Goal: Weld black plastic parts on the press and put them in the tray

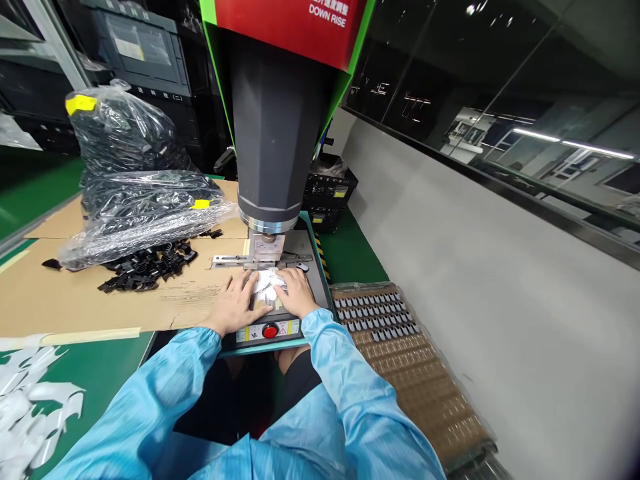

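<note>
Fingers (236, 285) of the left hand (227, 308) spread and released, along the 9 o'clock side of a loose cluster of white cut-out sheets (265, 283); thumb reaches in at 7. Right hand (299, 297) at 3 o'clock, fingers stretched forward, thumb side up against the cluster. No clench visible; whether it pinches an edge, cannot tell.

Sheets lie on the dark press base (317, 283), between the hands. From the cluster: metal press tool (265, 247) near at 12, with the slotted rail (227, 261) low beside it; red push button (270, 331) at 6; black plastic clips (150, 265) well apart at 9 to 10; tray of small grey parts (380, 313) at 4. More white scraps (30, 407) heaped at 8, on the green table (107, 380).

Handling, by judgement: very light, thin, bendable rather than stiff. Curled scraps at 8 suggest the same sort of stock, apt to flex and snag together. Surface looks smooth, so likely slippery; probably creases before it breaks. Best hold: a light pinch on the outer rims at 3 and 9, palms low to stop pieces sliding. Avoid gripping at 12, where metal crowds the fingertips. Overlaps hide the count.
</note>
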Demonstrator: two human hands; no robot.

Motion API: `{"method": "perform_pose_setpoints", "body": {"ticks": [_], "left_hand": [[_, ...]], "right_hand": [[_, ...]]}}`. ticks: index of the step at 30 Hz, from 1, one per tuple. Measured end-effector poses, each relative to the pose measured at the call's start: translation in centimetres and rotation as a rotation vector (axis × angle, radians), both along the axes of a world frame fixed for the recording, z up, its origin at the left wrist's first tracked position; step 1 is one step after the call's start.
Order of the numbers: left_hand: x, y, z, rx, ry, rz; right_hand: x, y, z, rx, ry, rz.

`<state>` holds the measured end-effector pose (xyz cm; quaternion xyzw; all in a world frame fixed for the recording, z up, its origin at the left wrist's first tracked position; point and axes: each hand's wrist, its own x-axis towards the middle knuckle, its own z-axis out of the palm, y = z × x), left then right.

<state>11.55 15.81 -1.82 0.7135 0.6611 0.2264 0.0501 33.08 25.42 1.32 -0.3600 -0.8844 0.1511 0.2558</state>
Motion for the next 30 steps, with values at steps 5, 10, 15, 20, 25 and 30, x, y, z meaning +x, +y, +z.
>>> {"method": "perform_pose_setpoints", "body": {"ticks": [5,10,15,20,25,30], "left_hand": [[0.3,0.4,0.2,0.000,-0.001,-0.015],[0.4,0.5,-0.2,0.013,0.016,-0.016],[1.4,1.0,-0.1,0.006,0.025,0.018],[2.1,0.9,0.2,0.042,-0.003,0.030],[0.6,1.8,1.3,0.173,-0.135,0.071],[-1.5,6.1,3.3,0.195,-0.184,0.150]], "right_hand": [[-0.7,0.5,-0.3,0.016,0.012,-0.027],[-0.9,0.5,-0.6,0.015,0.018,-0.012],[-1.0,0.3,-0.8,0.009,0.032,0.028],[-0.6,0.3,-0.6,-0.001,0.085,0.013],[-0.5,1.4,-0.6,0.014,0.159,0.015],[-3.0,3.6,0.7,-0.031,0.112,-0.116]]}}
